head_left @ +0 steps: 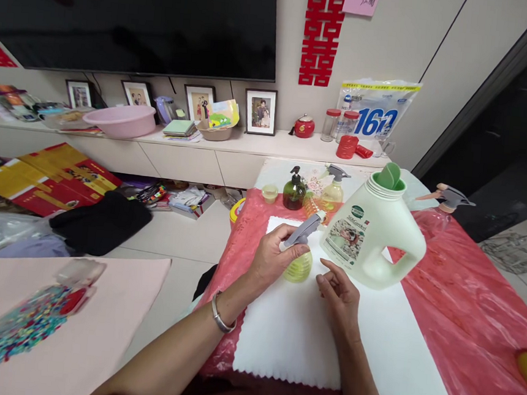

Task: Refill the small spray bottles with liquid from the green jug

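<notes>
My left hand (271, 256) is wrapped round the neck of a spray bottle (298, 268) with a grey trigger head and yellowish-green liquid inside. The bottle is over the white scalloped mat (285, 341). To its right, my right hand (340, 296) hovers with fingers loosely bent and the index finger stretched out; nothing shows in it. Just beyond that hand a large pale green jug (371, 231) with a floral label stands on the mat. Its mouth holds a green cap or funnel (389, 176). My left fingers partly hide the bottle's upper body.
Behind the mat are a dark green pump bottle (294, 191), a small cup (270, 192) and another spray bottle (333, 191). A clear spray bottle (437, 219) stands right on the red table cover (476, 296). Colourful small pieces (26, 324) lie on a pink table at left.
</notes>
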Demonstrator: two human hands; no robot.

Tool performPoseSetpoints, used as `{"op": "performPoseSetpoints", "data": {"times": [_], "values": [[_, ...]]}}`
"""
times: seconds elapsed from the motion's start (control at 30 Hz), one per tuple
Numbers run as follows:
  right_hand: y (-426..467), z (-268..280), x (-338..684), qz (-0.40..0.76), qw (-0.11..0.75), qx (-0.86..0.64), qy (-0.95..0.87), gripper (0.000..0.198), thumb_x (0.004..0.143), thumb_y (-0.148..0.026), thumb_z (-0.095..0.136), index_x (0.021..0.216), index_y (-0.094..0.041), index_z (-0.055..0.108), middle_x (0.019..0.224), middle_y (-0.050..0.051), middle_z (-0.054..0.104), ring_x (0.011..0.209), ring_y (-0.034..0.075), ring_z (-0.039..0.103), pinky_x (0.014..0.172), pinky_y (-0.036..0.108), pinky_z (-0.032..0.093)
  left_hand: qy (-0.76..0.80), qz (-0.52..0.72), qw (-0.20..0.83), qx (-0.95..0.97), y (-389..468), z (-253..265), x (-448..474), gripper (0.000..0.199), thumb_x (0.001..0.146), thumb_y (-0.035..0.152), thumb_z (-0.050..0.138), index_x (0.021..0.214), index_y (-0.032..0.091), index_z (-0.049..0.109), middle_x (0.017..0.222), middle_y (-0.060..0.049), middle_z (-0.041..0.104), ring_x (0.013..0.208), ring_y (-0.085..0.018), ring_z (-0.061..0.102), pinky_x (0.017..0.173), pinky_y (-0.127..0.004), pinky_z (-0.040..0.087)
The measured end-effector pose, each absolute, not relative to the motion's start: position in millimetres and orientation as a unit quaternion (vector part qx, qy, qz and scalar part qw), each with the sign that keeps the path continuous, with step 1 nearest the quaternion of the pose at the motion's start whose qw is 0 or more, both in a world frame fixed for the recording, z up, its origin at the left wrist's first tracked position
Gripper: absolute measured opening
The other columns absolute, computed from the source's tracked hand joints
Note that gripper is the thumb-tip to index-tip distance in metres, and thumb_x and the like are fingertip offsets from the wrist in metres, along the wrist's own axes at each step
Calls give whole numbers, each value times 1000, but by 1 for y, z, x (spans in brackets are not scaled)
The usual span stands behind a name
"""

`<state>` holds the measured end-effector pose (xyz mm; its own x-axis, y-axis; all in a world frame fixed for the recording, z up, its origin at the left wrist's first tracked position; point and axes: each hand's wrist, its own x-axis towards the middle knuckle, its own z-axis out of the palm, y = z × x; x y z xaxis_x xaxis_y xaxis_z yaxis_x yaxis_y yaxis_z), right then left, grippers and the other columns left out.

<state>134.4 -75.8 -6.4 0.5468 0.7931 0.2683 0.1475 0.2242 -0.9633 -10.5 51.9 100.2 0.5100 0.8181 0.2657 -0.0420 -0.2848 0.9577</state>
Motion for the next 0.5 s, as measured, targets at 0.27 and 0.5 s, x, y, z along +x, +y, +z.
{"op": "performPoseSetpoints", "data": {"times": [0.27,0.5], "values": [[-75,0,134,252,659,-575,-415,48,93,-50,74,124,-13,67,71,0,50,61,10,48,58,18,42,258,411,512,709,48,96,-9,17,84,31,74,96,20,68,95,-3,69,90,-19,63,85,-31,47],[-76,-1,135,252,652,-582,-416,50,93,-51,73,124,-12,67,71,0,50,61,10,48,58,19,41,256,409,482,731,43,99,-8,21,81,23,74,100,20,66,99,-3,67,95,-19,64,89,-31,48]]}}
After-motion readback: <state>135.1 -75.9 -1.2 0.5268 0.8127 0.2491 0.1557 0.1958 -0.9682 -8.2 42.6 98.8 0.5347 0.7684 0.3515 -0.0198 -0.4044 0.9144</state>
